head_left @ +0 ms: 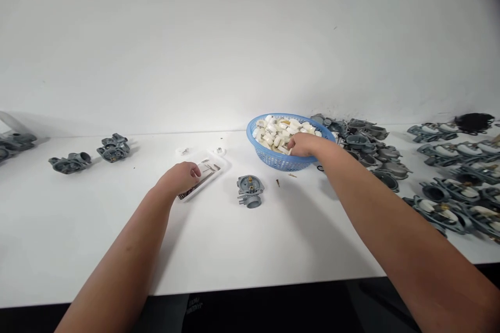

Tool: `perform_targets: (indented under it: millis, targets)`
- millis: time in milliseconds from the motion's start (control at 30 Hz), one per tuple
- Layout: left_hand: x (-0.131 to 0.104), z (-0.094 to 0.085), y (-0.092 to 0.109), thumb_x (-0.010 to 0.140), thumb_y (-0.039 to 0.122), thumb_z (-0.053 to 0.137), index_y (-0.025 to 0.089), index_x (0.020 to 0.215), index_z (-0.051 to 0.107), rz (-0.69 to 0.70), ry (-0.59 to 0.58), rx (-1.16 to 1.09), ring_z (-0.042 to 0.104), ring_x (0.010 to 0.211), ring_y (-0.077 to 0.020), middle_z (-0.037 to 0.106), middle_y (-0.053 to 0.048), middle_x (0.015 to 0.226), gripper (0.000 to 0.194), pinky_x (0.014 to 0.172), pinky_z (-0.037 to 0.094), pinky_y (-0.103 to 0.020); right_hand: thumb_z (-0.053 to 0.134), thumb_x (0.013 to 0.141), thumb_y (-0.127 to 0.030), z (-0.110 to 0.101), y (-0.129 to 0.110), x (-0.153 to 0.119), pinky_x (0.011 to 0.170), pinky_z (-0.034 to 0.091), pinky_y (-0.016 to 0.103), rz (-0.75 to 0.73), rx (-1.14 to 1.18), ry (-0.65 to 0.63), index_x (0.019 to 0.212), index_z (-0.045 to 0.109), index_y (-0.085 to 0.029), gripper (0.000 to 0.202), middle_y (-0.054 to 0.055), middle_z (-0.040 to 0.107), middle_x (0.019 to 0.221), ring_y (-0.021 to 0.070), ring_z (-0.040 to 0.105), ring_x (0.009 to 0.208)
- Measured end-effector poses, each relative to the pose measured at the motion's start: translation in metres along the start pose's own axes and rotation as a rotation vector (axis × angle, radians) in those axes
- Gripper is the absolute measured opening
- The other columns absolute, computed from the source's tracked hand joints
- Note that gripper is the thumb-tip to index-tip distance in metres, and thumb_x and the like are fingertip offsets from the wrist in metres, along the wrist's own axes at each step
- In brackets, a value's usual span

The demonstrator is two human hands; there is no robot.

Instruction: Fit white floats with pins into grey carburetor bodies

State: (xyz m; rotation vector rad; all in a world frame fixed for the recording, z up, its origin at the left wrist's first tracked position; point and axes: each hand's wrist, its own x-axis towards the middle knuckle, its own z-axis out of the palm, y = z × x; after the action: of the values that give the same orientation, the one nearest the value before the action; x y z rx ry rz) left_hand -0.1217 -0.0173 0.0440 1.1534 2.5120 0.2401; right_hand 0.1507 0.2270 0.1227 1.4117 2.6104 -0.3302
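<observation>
At the left-hand end of a small clear tray (222, 163) holding thin metal pins, my left hand (180, 179) is closed with curled fingers. What it pinches, if anything, is hidden. My right hand (304, 144) reaches over the rim of a blue perforated basket (279, 160) heaped with white carburetor floats (269, 132). Its fingers are bent together among the floats, and their tips are out of sight. Between my hands, a grey carburetor body (250, 193) lies with its open bowl side up, brass parts showing inside.
Two small brass pieces, one a jet-like pin (277, 183), lie below the basket. Two carburetor bodies (113, 149) rest on the left. Grey bowl covers (367, 145) are piled right of the basket. Rows of carburetor bodies with floats (445, 208) fill the far right. A wall stands behind.
</observation>
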Motion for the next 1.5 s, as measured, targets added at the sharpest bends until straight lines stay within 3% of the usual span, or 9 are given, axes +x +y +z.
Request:
perform_targets:
  millis: [200, 400, 667, 767, 967, 1100, 1167, 1333, 1500]
  targets:
    - [0.002, -0.001, -0.004, 0.069, 0.024, 0.064, 0.027, 0.107, 0.066, 0.001, -0.008, -0.024, 0.073, 0.097, -0.0273, 0.074, -0.006, 0.119, 0.039, 0.072, 0.055, -0.033, 0.072, 0.072, -0.02, -0.001, -0.007, 0.001, 0.073, 0.054, 0.041, 0.05, -0.112, -0.014, 0.102, 0.074, -0.016, 0.031, 0.016, 0.072, 0.098, 0.0317, 0.069, 0.086]
    - [0.001, 0.0, -0.004, 0.067, 0.022, 0.062, 0.025, 0.106, 0.066, 0.02, -0.021, -0.028, 0.074, 0.095, -0.0267, 0.075, -0.007, 0.118, 0.039, 0.072, 0.055, -0.032, 0.072, 0.07, -0.014, 0.0, -0.001, 0.0, 0.07, 0.048, 0.033, -0.01, -0.106, 0.006, 0.088, 0.072, -0.02, 0.018, 0.008, 0.072, 0.091, 0.0239, 0.066, 0.08]
    - [-0.005, -0.001, 0.001, 0.073, 0.024, 0.056, 0.028, 0.111, 0.062, 0.019, 0.035, 0.016, 0.071, 0.091, -0.0287, 0.075, -0.007, 0.111, 0.039, 0.072, 0.053, -0.037, 0.057, 0.093, -0.036, 0.01, 0.019, -0.031, 0.075, 0.044, 0.034, -0.096, 0.048, 0.495, 0.113, 0.056, -0.021, 0.025, 0.011, 0.061, 0.124, 0.0232, 0.061, 0.092]
    - [-0.009, -0.002, 0.006, 0.076, 0.021, 0.052, 0.027, 0.116, 0.059, 0.006, 0.077, 0.032, 0.07, 0.09, -0.0293, 0.073, -0.008, 0.114, 0.041, 0.069, 0.052, -0.037, 0.059, 0.093, -0.044, 0.025, 0.018, -0.048, 0.076, 0.046, 0.035, -0.234, 0.305, 0.692, 0.117, 0.052, -0.022, 0.033, 0.01, 0.063, 0.116, 0.0242, 0.061, 0.094]
    - [-0.017, -0.003, 0.021, 0.087, 0.027, 0.049, 0.021, 0.12, 0.058, 0.055, 0.183, 0.056, 0.061, 0.116, -0.0347, 0.066, -0.014, 0.13, 0.035, 0.085, 0.053, -0.044, 0.061, 0.097, -0.041, 0.075, -0.013, -0.072, 0.098, 0.051, 0.041, -0.802, 0.647, 0.767, 0.123, 0.053, -0.023, 0.032, 0.011, 0.063, 0.122, 0.0248, 0.061, 0.112]
    - [-0.031, -0.001, 0.035, 0.095, 0.049, 0.051, 0.024, 0.13, 0.055, 0.344, 0.343, -0.069, 0.054, 0.13, -0.0325, 0.061, -0.01, 0.14, 0.043, 0.103, 0.049, -0.046, 0.061, 0.098, -0.025, 0.104, -0.029, -0.075, 0.104, 0.049, 0.044, -1.009, 0.764, 0.78, 0.129, 0.05, -0.026, 0.033, 0.011, 0.062, 0.126, 0.0248, 0.058, 0.126]
    - [-0.04, 0.002, 0.041, 0.095, 0.053, 0.055, 0.028, 0.14, 0.051, 0.574, 0.314, -0.21, 0.054, 0.132, -0.03, 0.06, -0.008, 0.142, 0.052, 0.104, 0.049, -0.042, 0.059, 0.099, -0.022, 0.114, -0.033, -0.078, 0.105, 0.049, 0.045, -1.001, 0.845, 0.739, 0.134, 0.047, -0.027, 0.038, 0.011, 0.059, 0.131, 0.0243, 0.056, 0.128]
    - [-0.055, 0.013, 0.057, 0.094, 0.04, 0.067, 0.033, 0.152, 0.044, 0.952, 0.234, -0.451, 0.057, 0.133, -0.0254, 0.063, -0.009, 0.141, 0.063, 0.111, 0.047, -0.039, 0.052, 0.103, -0.023, 0.122, -0.04, -0.092, 0.114, 0.046, 0.05, -0.993, 1.04, 0.533, 0.138, 0.041, -0.029, 0.037, 0.011, 0.054, 0.138, 0.0226, 0.053, 0.133]
    - [-0.058, 0.033, 0.074, 0.094, 0.032, 0.07, 0.029, 0.134, 0.064, 0.989, 0.177, -0.736, 0.068, 0.118, -0.0219, 0.072, -0.008, 0.13, 0.041, 0.103, 0.055, -0.036, 0.052, 0.103, -0.023, 0.119, -0.042, -0.1, 0.116, 0.045, 0.05, -1.047, 1.116, 0.424, 0.139, 0.04, -0.029, 0.038, 0.01, 0.056, 0.139, 0.0219, 0.053, 0.136]
